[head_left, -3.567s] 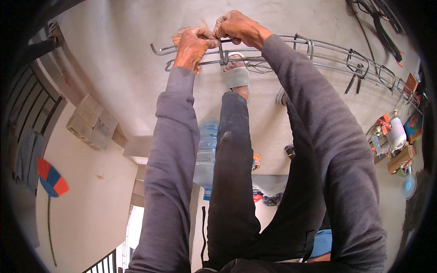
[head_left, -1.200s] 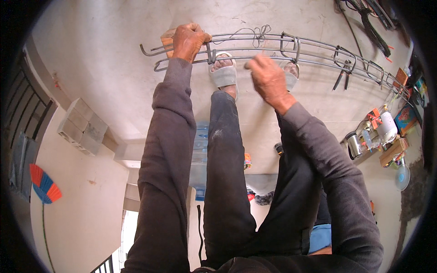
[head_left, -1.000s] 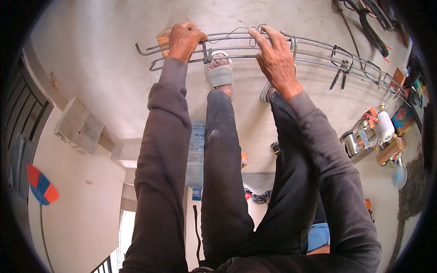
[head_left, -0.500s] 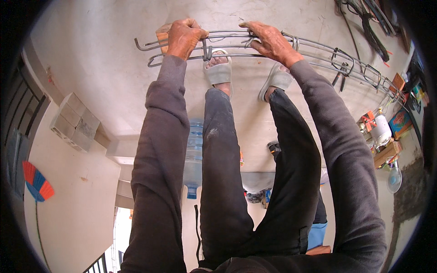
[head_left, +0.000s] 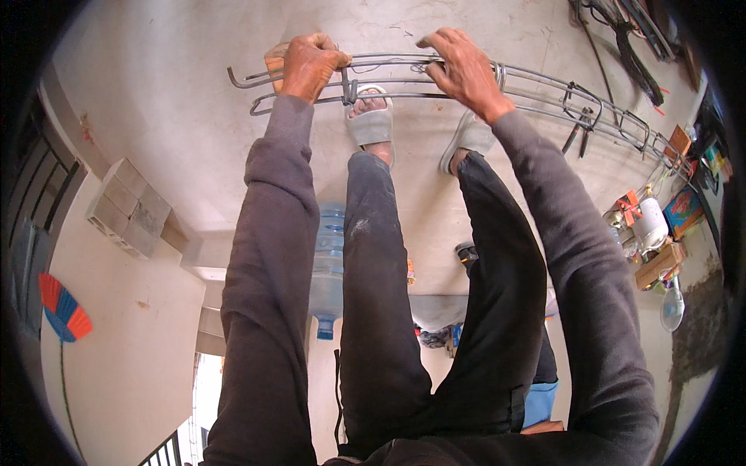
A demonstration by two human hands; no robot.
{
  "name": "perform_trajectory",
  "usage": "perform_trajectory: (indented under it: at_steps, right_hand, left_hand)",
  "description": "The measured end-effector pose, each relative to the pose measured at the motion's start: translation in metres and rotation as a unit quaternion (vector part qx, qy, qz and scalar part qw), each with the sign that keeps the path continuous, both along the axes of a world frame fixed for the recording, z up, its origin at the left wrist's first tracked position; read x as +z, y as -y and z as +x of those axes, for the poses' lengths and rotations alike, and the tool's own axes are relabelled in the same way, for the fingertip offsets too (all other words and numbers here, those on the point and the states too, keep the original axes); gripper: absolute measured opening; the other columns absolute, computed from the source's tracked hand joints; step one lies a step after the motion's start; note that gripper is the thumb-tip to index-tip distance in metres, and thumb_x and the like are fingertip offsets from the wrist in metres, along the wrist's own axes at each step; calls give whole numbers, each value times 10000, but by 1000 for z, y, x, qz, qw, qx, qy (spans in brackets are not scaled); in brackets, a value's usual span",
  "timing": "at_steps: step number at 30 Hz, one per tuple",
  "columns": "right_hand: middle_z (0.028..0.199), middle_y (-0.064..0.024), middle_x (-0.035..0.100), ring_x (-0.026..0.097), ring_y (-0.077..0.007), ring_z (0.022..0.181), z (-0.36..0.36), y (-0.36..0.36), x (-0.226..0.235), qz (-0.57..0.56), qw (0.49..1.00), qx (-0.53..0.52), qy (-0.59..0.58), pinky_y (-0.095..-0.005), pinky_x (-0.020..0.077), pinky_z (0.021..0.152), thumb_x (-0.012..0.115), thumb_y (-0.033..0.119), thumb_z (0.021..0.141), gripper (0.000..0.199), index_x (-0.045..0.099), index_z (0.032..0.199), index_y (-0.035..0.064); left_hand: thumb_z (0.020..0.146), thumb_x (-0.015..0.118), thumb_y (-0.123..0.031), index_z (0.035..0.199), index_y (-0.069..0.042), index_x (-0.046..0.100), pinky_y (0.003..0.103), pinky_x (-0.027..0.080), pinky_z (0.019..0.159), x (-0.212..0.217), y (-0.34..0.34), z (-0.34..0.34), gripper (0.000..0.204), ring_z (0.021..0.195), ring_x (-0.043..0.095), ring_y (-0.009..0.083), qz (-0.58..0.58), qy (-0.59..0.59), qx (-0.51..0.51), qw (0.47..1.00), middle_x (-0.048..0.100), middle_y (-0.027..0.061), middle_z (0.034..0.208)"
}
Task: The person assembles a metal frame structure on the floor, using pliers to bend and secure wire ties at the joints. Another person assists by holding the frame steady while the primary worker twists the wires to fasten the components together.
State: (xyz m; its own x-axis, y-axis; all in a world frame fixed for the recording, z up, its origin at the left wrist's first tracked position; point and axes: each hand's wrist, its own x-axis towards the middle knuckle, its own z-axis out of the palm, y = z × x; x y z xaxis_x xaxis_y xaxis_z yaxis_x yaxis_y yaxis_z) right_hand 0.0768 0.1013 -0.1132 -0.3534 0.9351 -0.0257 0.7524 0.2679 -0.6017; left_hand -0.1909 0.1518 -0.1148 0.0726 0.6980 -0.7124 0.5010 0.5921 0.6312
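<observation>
gripping a long rebar cage (head_left: 536, 81), left hand (head_left: 309, 66) and right hand (head_left: 465, 70) wrapped over its top bars

Rebar cage (head_left: 544, 81) on floor (head_left: 155, 93), water bottle (head_left: 328, 264) behind feet.

Long dark grey sleeves (head_left: 268, 256) run down to bare hands (head_left: 309, 66); dusty black trousers (head_left: 381, 311); pale grey slide sandals (head_left: 371, 124).

Water bottle (head_left: 329, 264), blocks (head_left: 128, 208), perhaps fan (head_left: 64, 309)
</observation>
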Motion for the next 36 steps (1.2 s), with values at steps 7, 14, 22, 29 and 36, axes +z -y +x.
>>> perform_trajectory:
  at_steps: [7, 14, 22, 29, 36]
  right_hand:
    - [1166, -131, 626, 608, -318, 1089, -54, 31, 39, -123, 989, 75, -36, -402, 528, 882, 624, 76, 860, 417, 571, 1270, 24]
    - [986, -163, 659, 632, -339, 970, -101, 44, 9, -60, 996, -49, -35, -452, 497, 871, 640, 126, 814, 338, 606, 1127, 2]
    - [897, -144, 676, 647, -349, 873, -101, 31, 12, -197, 977, -84, -23, -473, 522, 727, 671, 142, 835, 220, 624, 1042, 81]
    - [716, -151, 670, 678, -345, 702, -107, 3, 28, -202, 970, -127, -42, -457, 537, 654, 646, 164, 806, 127, 671, 840, 44]
    - [720, -206, 692, 700, -360, 724, -116, 2, 34, -343, 897, -248, -124, -452, 547, 715, 588, 138, 787, 229, 756, 883, 16]
  left_hand:
    - [672, 794, -42, 640, -24, 632, 295, 507, 558, 2, -5, 3, 166, 596, 622, 151, -4, -6, -14, 1000, 652, 70, 642]
    - [662, 798, -59, 628, -31, 628, 301, 479, 529, 0, -2, 3, 176, 564, 581, 138, 8, -20, -16, 1000, 631, 56, 617]
    - [675, 791, -87, 644, -34, 633, 298, 459, 556, 4, 4, 4, 169, 579, 560, 128, 26, -18, 4, 999, 626, 45, 625]
    - [736, 780, -119, 708, -27, 648, 282, 446, 613, 11, 15, 3, 164, 634, 544, 122, 64, -56, -23, 996, 609, 26, 673]
    - [737, 784, -152, 891, -18, 677, 322, 466, 791, 19, 27, -11, 230, 876, 623, 191, 164, -37, -110, 980, 683, 68, 870]
